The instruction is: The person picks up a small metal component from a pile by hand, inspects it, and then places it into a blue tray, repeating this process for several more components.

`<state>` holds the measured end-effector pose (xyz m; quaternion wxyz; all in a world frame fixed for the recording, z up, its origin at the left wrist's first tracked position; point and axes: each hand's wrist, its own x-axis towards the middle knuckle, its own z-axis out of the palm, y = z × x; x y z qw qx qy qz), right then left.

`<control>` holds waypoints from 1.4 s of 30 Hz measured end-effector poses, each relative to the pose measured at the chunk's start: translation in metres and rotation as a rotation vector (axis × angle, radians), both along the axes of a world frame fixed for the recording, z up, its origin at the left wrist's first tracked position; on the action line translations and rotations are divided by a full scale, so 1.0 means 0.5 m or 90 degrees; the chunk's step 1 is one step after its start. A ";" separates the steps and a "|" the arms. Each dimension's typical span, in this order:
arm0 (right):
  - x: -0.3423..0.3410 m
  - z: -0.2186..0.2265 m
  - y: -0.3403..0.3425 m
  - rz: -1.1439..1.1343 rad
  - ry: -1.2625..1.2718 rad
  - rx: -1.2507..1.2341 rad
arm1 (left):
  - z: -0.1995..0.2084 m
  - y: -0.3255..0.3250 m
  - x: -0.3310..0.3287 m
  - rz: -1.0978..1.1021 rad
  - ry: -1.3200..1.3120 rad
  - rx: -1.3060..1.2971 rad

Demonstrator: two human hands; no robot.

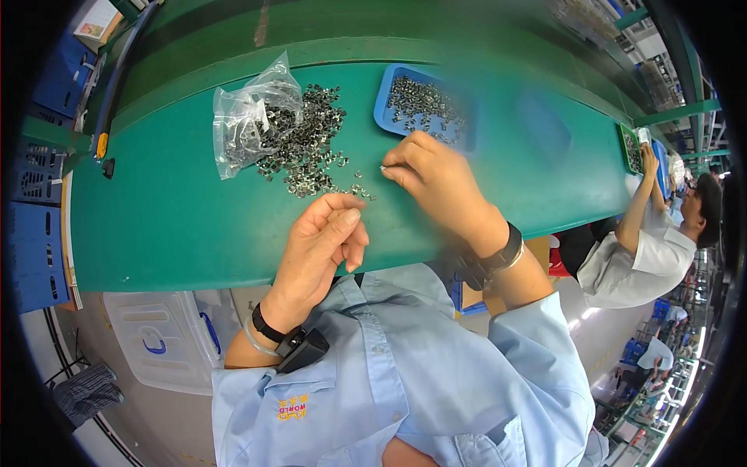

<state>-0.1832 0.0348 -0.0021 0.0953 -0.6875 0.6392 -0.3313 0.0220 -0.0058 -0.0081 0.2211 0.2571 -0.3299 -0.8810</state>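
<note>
My right hand (pixel 440 179) is closed in a pinch, with a small shiny metal piece (pixel 383 168) at its fingertips. It is just below a blue tray (pixel 380 105) in which many small metal pieces (pixel 420 100) lie scattered. To its left, my left hand (pixel 323 237) has its thumb pressed to curled fingers; whatever they hold, if anything, is hidden. Beyond the left hand lies a loose heap of small bent metal pieces (pixel 311 140), with a few strays near the fingertips. A clear plastic bag (pixel 233 124), partly filled with such pieces, lies against the heap.
The green tabletop (pixel 156 226) carries all this. At its far right end, a person (pixel 654 241) works by a green tray (pixel 631 148). A lidded clear plastic box (pixel 159 338) stands beneath the near left edge. Blue crates (pixel 35 253) are at the left.
</note>
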 end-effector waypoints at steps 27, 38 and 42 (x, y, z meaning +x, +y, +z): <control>0.079 0.037 0.107 0.089 -0.242 -0.153 | 0.015 0.042 -0.013 -0.031 0.135 0.039; 0.089 0.038 0.112 0.089 -0.267 -0.130 | 0.013 0.047 -0.001 -0.026 0.134 0.033; 0.089 0.035 0.110 0.089 -0.270 -0.125 | 0.014 0.047 -0.002 -0.019 0.131 0.030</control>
